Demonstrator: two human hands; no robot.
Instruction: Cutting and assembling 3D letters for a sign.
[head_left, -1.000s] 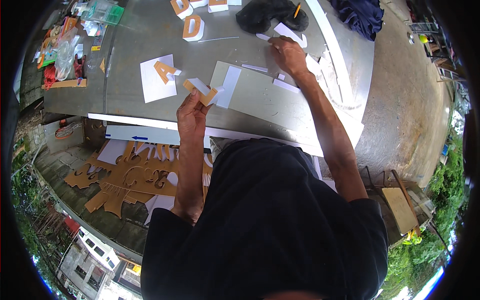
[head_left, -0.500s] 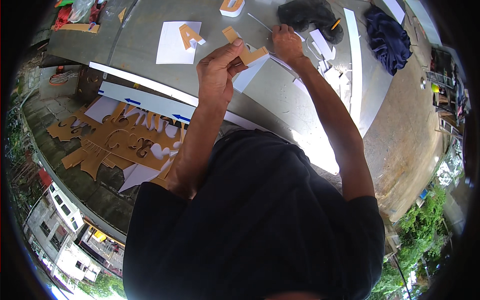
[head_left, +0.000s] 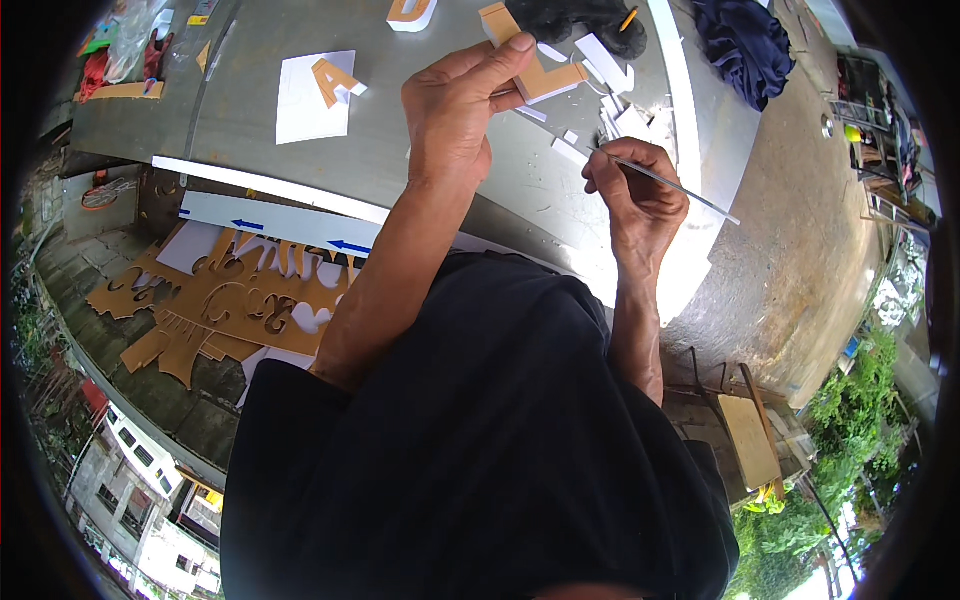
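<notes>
My left hand (head_left: 450, 115) pinches an L-shaped cut-out letter (head_left: 545, 80) between thumb and fingers, raised above the grey metal table (head_left: 235, 110). Its face is tan and its side is white. Closer to my body on the right, my right hand (head_left: 645, 195) is closed around a thin, straight grey strip (head_left: 695, 190), which slants down to the right past the fingers. What the strip is made of I cannot tell. Another tan-faced cut-out letter (head_left: 330, 85) lies on a white sheet (head_left: 310, 118) to the left, and a rounded one (head_left: 410, 12) lies at the far edge of view.
White offcuts (head_left: 630, 122) lie beyond my right hand, beside a long white strip (head_left: 680, 85). Black cloth (head_left: 570, 25) with an orange pen-like thing (head_left: 629, 18) and a dark blue cloth (head_left: 745, 50) are at the far right. Tan cut-out sheets (head_left: 230, 300) are piled below the table's near-left edge.
My right hand has come back from the far part of the table toward my body and now holds the thin strip. The left hand's L-shaped letter has shifted rightward and turned. The view has shifted too.
</notes>
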